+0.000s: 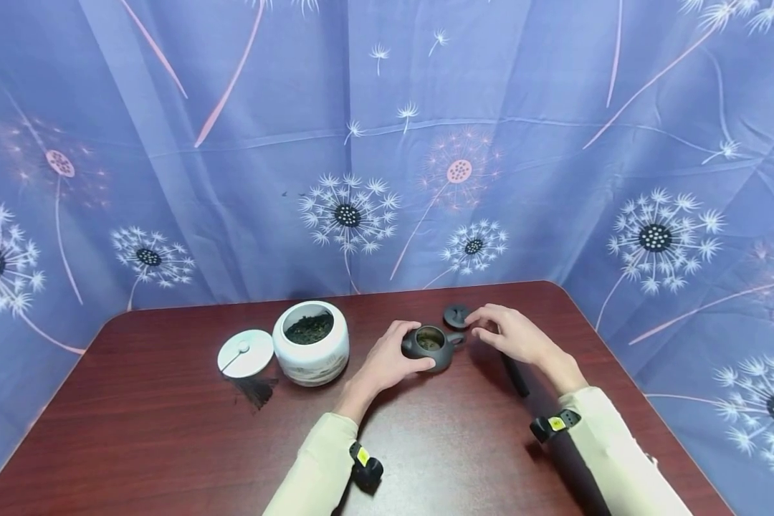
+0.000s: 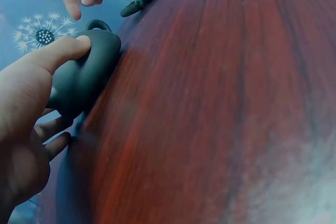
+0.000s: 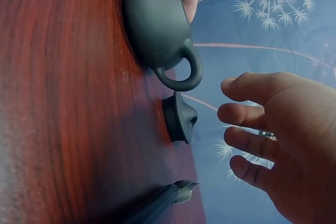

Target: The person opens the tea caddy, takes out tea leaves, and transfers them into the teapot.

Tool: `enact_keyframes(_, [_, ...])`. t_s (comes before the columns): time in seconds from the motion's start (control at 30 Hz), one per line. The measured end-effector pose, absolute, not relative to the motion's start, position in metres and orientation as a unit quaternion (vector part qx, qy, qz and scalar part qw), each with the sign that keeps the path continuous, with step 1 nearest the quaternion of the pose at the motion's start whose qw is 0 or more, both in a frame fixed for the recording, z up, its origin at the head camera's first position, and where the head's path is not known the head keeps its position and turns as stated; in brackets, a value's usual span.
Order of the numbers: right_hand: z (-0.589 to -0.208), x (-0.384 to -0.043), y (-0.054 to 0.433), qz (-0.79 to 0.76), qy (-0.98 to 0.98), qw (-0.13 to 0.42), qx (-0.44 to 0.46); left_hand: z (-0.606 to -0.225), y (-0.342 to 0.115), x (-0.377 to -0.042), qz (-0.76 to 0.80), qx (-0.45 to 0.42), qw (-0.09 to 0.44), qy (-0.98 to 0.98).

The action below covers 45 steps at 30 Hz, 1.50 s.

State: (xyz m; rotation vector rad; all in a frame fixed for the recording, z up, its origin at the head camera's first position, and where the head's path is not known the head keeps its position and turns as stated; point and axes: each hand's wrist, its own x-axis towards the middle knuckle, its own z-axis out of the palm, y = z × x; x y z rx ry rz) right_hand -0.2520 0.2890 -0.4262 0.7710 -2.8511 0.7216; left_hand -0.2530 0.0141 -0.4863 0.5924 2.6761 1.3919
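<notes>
A small dark teapot [image 1: 443, 357] stands uncovered on the table, with some leaves visible inside. My left hand [image 1: 385, 360] grips its body from the left, thumb on the near side and fingers around the far side. The teapot's loop handle [image 3: 184, 74] points right. Just beyond the handle the dark teapot lid [image 3: 181, 120] lies knob up on the table. My right hand [image 1: 514, 334] hovers close to this lid, fingers loosely bent and holding nothing; the right wrist view shows a gap between them. Beneath the right hand lies a slim black stick-like tool [image 1: 514, 376] with a leaf-shaped tip.
Left of the teapot stands a white jar [image 1: 314, 364] with dark tea leaves [image 1: 309, 329] inside. Its round white lid [image 1: 251, 358], with a dark tassel [image 1: 256, 390], lies beside it. A blue dandelion-print curtain [image 1: 387, 158] hangs behind the reddish-brown table [image 1: 187, 444].
</notes>
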Motion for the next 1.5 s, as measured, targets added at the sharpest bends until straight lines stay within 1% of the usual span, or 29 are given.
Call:
enact_keyframes(0.27, [-0.429,-0.265,0.285,0.227,-0.942,0.049,0.241,-0.487,0.014,-0.251,0.470,0.183,0.036,0.862])
enact_keyframes(0.57, [-0.437,-0.282,0.282,0.225,-0.937,0.057,0.259,-0.488,0.017,-0.248,0.494,0.184,0.028,0.849])
enact_keyframes(0.77, [-0.442,-0.289,0.281,0.226,-0.942,0.041,0.246,-0.491,0.017,-0.247,0.505,0.172,0.034,0.845])
enact_keyframes(0.97, [-0.450,-0.296,0.282,0.223,-0.941,0.045,0.251,-0.494,0.016,-0.248,0.501,0.174,0.029,0.847])
enact_keyframes(1.5, [-0.467,-0.306,0.283,0.236,-0.947,0.002,0.219,-0.492,0.016,-0.247,0.504,0.177,0.021,0.845])
